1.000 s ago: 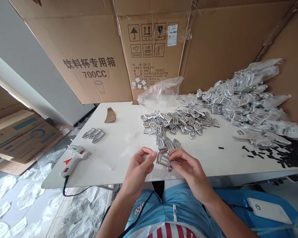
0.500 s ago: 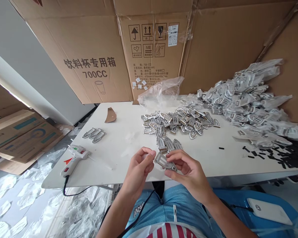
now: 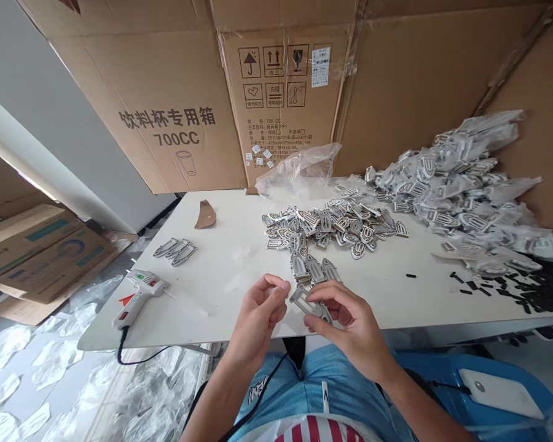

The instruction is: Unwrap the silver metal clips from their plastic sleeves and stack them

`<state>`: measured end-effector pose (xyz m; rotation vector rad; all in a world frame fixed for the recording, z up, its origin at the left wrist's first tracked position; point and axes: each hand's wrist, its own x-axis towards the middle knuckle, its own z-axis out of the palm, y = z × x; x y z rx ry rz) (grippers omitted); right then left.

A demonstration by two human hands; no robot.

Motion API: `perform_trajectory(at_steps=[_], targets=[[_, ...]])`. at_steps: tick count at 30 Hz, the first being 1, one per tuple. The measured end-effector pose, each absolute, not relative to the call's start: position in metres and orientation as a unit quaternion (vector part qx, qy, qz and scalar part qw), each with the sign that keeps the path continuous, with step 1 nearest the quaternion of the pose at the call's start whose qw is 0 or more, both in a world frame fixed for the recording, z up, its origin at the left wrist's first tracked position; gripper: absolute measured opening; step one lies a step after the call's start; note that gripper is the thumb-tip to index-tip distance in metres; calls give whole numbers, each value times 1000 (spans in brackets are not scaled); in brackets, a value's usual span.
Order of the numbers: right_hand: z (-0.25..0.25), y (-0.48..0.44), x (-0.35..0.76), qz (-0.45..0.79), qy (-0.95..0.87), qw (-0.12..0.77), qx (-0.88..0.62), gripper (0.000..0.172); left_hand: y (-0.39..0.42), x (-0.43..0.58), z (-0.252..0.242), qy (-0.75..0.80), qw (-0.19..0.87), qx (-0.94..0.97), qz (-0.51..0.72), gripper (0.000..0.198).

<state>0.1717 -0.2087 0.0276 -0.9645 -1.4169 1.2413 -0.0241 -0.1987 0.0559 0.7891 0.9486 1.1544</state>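
Note:
Between thumb and fingers of my right hand [image 3: 343, 313] is a grey arch-shaped frame piece [image 3: 309, 304], tilted above the table's front edge. Close to its left end, my left hand [image 3: 263, 307] is closed with the thumb pressed to the curled fingers; what it pinches, if anything, is hidden. Several like pieces [image 3: 314, 269] lie in a short row just beyond my hands. Behind them spreads a loose heap of grey and gold-brown arch pieces [image 3: 325, 221].
A white glue gun [image 3: 141, 294] with a cord lies at the left, near a few grey frames [image 3: 175, 250] and a cardboard scrap [image 3: 205, 215]. Plastic-bagged pieces [image 3: 461, 190] are piled at the right beside small black strips [image 3: 544, 285]. Tall cardboard boxes [image 3: 166, 80] stand behind the table.
The piece in my right hand has turned slightly, so more of its plain grey frame side shows. My left hand has hardly moved.

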Motion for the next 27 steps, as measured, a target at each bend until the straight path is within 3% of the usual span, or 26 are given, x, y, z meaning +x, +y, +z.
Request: perform_trajectory(at_steps=[9, 17, 27], targets=[[38, -209, 171, 594, -470, 526, -387, 27, -199, -26, 57, 427, 657, 343, 518, 41], [39, -186, 207, 536, -412, 593, -436, 38, -199, -27, 58, 435, 652, 342, 518, 41], [40, -166, 244, 486, -369, 636, -472, 38, -199, -25, 57, 436, 653, 343, 516, 41]])
